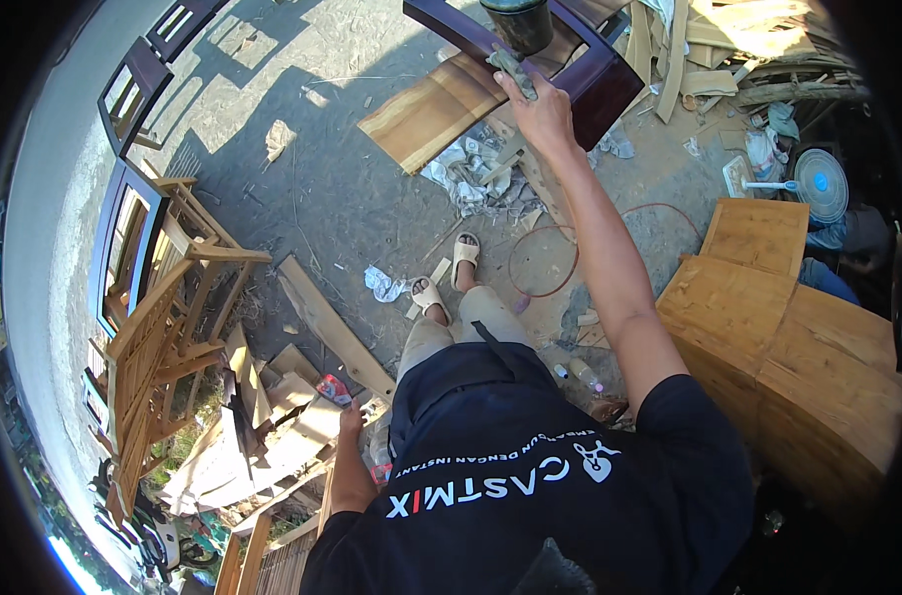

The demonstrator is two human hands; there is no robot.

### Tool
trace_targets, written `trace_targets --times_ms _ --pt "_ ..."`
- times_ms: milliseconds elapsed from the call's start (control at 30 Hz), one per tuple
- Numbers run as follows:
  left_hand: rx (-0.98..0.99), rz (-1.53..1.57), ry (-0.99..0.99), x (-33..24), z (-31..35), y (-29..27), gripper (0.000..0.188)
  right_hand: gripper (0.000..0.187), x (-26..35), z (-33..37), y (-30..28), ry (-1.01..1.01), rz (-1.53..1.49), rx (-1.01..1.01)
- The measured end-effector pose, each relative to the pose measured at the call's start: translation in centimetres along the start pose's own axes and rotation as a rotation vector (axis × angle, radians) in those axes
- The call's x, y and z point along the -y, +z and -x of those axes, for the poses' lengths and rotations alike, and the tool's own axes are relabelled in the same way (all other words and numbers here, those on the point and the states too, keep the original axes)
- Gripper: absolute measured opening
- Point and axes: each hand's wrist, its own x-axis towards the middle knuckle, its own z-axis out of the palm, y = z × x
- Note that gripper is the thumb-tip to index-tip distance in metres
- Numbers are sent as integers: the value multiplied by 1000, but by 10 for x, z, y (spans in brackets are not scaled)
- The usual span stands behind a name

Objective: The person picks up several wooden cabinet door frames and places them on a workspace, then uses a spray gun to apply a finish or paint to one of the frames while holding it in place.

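My right hand [546,119] reaches far forward, its fingers closed on a crumpled grey-green rag [513,71]. The rag lies against a dark-stained wooden furniture frame [595,89]. Just beyond it a dark round pot [522,28] shows, cut by the upper edge. My left hand [352,420] hangs low at my left side with its fingers drawn together. Right by its fingertips is a small red and white packet [334,390]; whether the fingers grip it I cannot make out.
A brown board [436,111] leans beside the dark frame. Unfinished wooden chairs [163,337] stand to the left, with planks and scraps [272,446] near them. On the right are wooden cabinets [733,317] and a fan [821,185]. Crumpled paper [471,174] and a thin hose [545,296] lie ahead.
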Motion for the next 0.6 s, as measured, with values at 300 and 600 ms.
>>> trace_targets --times_ms 300,600 --pt "-21 256 65 -70 7 61 64 61 68 -82 78 -149 5 25" --pt "99 71 131 -153 -40 -21 62 54 100 -71 117 -60 -16 -34"
